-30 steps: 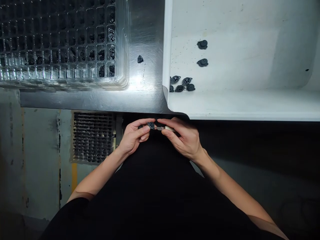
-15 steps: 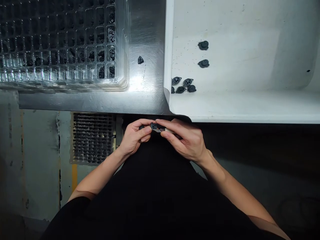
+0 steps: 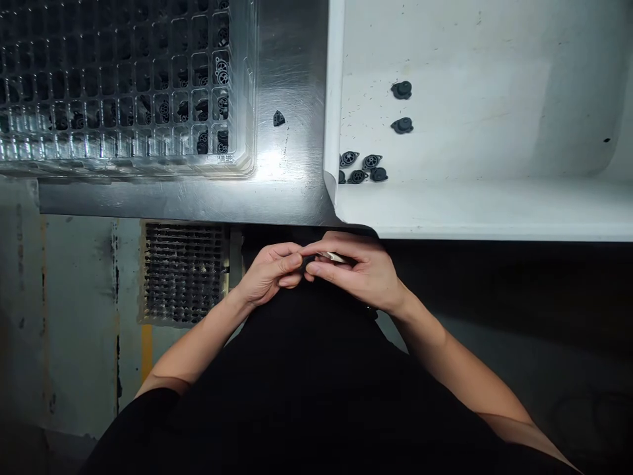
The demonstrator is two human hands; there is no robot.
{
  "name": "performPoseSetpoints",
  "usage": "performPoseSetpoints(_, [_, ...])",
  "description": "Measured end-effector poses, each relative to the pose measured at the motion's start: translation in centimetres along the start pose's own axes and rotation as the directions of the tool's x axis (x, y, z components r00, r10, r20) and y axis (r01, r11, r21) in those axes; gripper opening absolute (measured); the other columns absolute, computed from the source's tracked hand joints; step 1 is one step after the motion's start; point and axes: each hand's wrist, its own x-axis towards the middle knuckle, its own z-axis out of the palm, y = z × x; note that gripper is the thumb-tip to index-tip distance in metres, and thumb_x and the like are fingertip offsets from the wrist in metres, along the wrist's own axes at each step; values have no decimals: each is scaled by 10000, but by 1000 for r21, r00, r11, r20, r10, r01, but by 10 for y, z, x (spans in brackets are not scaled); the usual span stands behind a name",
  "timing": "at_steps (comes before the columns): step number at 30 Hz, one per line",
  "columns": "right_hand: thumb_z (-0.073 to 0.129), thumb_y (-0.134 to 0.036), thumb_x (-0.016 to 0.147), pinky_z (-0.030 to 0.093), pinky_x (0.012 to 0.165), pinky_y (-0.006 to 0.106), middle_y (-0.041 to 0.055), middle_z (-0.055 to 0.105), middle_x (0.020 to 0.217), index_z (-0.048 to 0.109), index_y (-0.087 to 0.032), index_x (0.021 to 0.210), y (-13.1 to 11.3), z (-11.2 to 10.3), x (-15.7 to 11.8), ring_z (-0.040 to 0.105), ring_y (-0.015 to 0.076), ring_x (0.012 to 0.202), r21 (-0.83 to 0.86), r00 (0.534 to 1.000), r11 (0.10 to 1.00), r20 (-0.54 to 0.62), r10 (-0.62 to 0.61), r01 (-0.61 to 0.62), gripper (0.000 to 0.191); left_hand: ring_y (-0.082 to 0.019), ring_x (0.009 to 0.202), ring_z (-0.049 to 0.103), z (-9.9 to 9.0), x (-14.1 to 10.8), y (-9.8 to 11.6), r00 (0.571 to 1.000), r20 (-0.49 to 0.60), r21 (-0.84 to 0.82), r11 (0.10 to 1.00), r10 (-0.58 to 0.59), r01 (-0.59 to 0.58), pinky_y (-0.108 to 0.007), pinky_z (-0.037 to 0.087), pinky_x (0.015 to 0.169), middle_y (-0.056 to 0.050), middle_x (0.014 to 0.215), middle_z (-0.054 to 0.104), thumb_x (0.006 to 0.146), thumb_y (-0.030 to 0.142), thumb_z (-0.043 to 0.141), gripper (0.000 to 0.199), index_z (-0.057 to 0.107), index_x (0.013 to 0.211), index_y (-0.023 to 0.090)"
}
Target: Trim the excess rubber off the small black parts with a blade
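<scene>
A brushed steel table [image 3: 291,191] is spreading across the upper part of the view, its near edge lying just beyond the hands, and everything else is sitting in relation to it. On its right side a large white tub [image 3: 494,211] with smooth, rounded walls is resting, its near rim overhanging the steel edge. On the table's left side a clear plastic tray [image 3: 123,86], moulded into a grid of small square pockets, is sitting with dark parts showing in a few pockets near its right edge. Below the table's edge, to the left of the hands, a second gridded tray [image 3: 182,272] is lying lower down, in shadow. Inside the tub, close to the corner nearest the table's middle, a cluster of small black flanged parts [image 3: 363,168] is lying, with two more black parts [image 3: 401,107] sitting apart, deeper in the tub. One lone black piece [image 3: 279,119] is resting on bare steel between tray and tub. Just below the table's near edge, the left hand [image 3: 270,274] and the right hand [image 3: 368,270] are meeting fingertip to fingertip; the right one is pinching a slim pale tool [image 3: 332,256], and a small dark part [image 3: 308,263] is sitting almost hidden between both hands' closed fingertips, its shape unreadable.
</scene>
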Motion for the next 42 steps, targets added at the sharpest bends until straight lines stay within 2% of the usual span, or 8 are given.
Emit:
performPoseSetpoints(7, [914,-482,1052,619,917,381,35,768,980,868,-248,1113,2,3,4,729,254,924,162,982,979,-123,147,-126,245,-49,493,402,4,2,0,992,-45,72,991,120,-116,-189,283,489,-96,769,737,983,568,869,471,797,972,102])
performPoseSetpoints(11, [994,-435,970,582,770,272,37,755,916,863,-217,1030,5,5,7,697,204,843,340,962,924,-141,233,-174,261,-78,607,529,3,0,0,952,-94,216,940,290,-265,-184,391,565,-70,851,760,958,418,921,302,850,1089,155])
performPoseSetpoints(15, [1028,-421,924,381,527,187,42,718,799,825,-192,1016,6,9,7,580,146,661,534,938,810,-82,336,-243,320,-128,798,650,3,-2,-2,897,-46,352,847,441,-398,-224,533,761,-55,946,785,896,279,979,357,878,1236,238])
performPoseSetpoints(23, [1033,-468,926,300,508,181,38,686,760,765,-164,982,4,15,5,488,115,598,571,929,778,-71,364,-261,409,-106,737,607,4,1,-8,866,-69,412,805,495,-427,-219,527,722,-42,981,797,893,273,984,291,912,1174,290])
performPoseSetpoints(29, [1001,-475,952,408,587,218,30,701,809,783,-184,1008,6,15,5,580,152,690,519,937,816,-80,341,-253,367,-89,658,567,5,3,-4,911,-109,286,890,397,-354,-186,462,623,-68,919,793,872,315,994,300,902,1145,231])
performPoseSetpoints(34, [818,-415,1065,540,873,331,25,746,997,817,-224,1095,6,6,4,687,224,917,134,975,976,-119,187,-171,194,-46,487,402,-1,4,1,992,-66,31,994,106,-104,-173,275,485,-83,802,747,960,524,893,424,803,1099,134])
performPoseSetpoints(37, [726,-364,1096,527,966,351,19,750,1096,817,-247,1131,0,-1,6,700,240,1041,-57,992,990,-30,124,-126,153,-33,486,369,-6,4,3,1000,3,45,999,-19,19,-163,232,489,-61,723,691,961,565,898,479,740,1007,115])
performPoseSetpoints(42, [690,-349,1102,551,966,326,14,750,1096,831,-245,1129,-10,-10,11,719,219,1016,-97,992,992,91,83,-74,178,-7,480,344,-12,8,9,987,126,73,993,-102,93,-155,193,485,-84,802,730,926,396,957,373,738,1024,109])
